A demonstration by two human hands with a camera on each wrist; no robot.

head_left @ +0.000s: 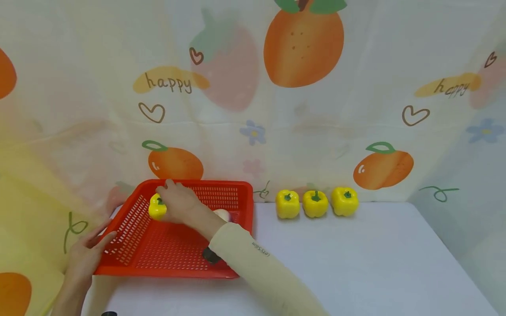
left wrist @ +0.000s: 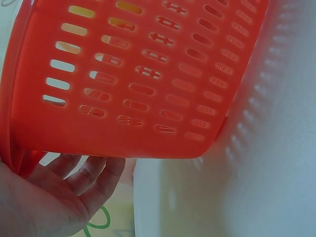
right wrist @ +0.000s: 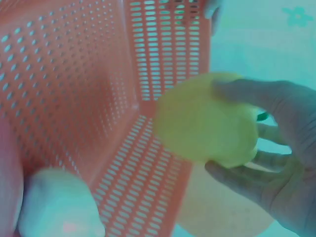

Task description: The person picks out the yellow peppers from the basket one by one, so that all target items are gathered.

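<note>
My right hand (head_left: 179, 204) grips a yellow bell pepper (head_left: 157, 208) with a green stem, over the left part of a red plastic basket (head_left: 170, 273). In the right wrist view the thumb and fingers spread round the pepper (right wrist: 197, 121), which is slightly blurred. My left hand (head_left: 84, 256) holds the basket's left rim; in the left wrist view its fingers (left wrist: 86, 175) bend at the edge of the slotted wall. Inside the basket a pale rounded thing (head_left: 222, 214) lies toward the right, partly behind my right forearm. Beside it, in the right wrist view, shows a pinkish thing (right wrist: 7, 173).
Three yellow bell peppers, a left one (head_left: 287, 204), a middle one (head_left: 315, 204) and a right one (head_left: 345, 202), stand in a row right of the basket at the back of the white table (head_left: 371, 259). A fruit-print cloth (head_left: 300, 145) hangs right behind them.
</note>
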